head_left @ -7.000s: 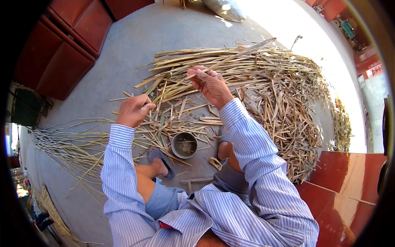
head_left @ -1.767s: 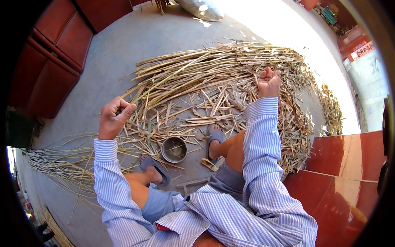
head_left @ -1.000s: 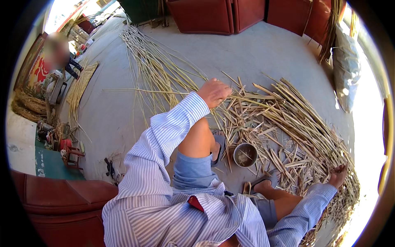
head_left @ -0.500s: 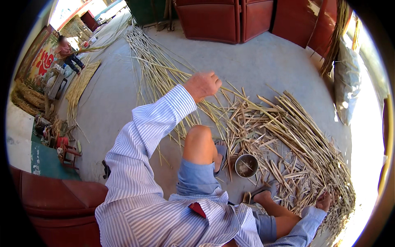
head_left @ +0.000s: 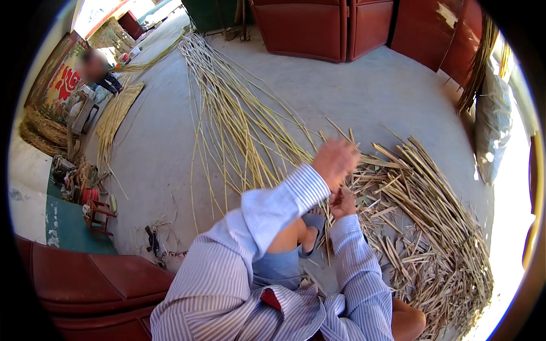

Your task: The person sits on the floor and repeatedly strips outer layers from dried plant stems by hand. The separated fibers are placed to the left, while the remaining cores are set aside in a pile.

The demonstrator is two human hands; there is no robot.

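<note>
My left hand [head_left: 336, 163] is at the middle of the view, smeared by motion, above the near end of a spread of long yellow-green reed stalks [head_left: 244, 128]. Just below it is my right hand [head_left: 343, 203], its fingers pinched together; whatever is between them is too small or hidden to name. Beneath and to the right of both hands lies a heap of dry, split stalk pieces [head_left: 421, 227]. My two hands nearly touch. The metal bowl seen earlier is hidden behind my hands and sleeve.
Red-brown padded seats [head_left: 301, 25] stand at the far side, another [head_left: 85, 278] at the near left. A grey sack [head_left: 493, 125] leans at the right wall. At far left a person [head_left: 96, 71] is by a woven mat [head_left: 118, 111]. A small red stool [head_left: 101, 216] stands left.
My right hand has come up from the heap at the lower right to beside my left hand. My left hand has moved right and nearer. The view has shifted, and the person at far left has bent down.
</note>
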